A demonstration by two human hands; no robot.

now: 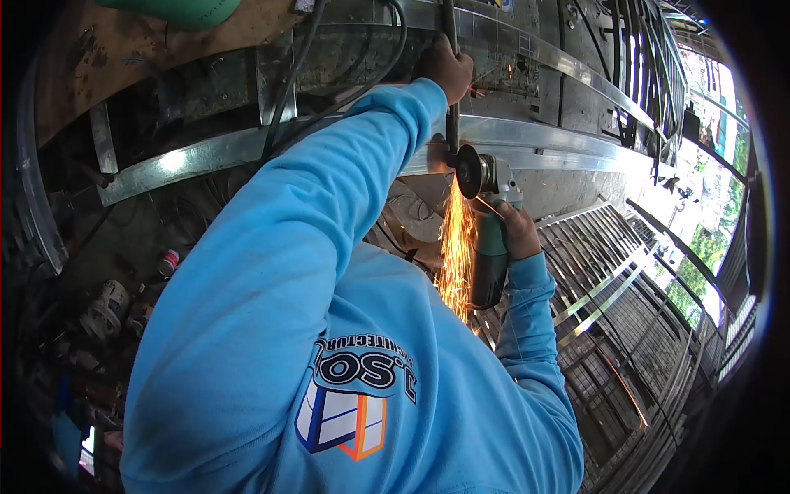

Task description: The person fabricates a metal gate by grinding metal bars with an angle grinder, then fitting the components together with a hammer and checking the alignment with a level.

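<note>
Head view: L hand closed round thin dark rod, up by steel rail. R hand grips green angle grinder w/ disc touching rod's lower end, below L hand; sparks stream toward blue sweatshirt. Metal grilles lie just beside R arm

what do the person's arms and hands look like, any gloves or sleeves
The left sleeve and right sleeve are bright blue and long, with snug cuffs at the wrists. The left hand and right hand are bare, no gloves.
</note>
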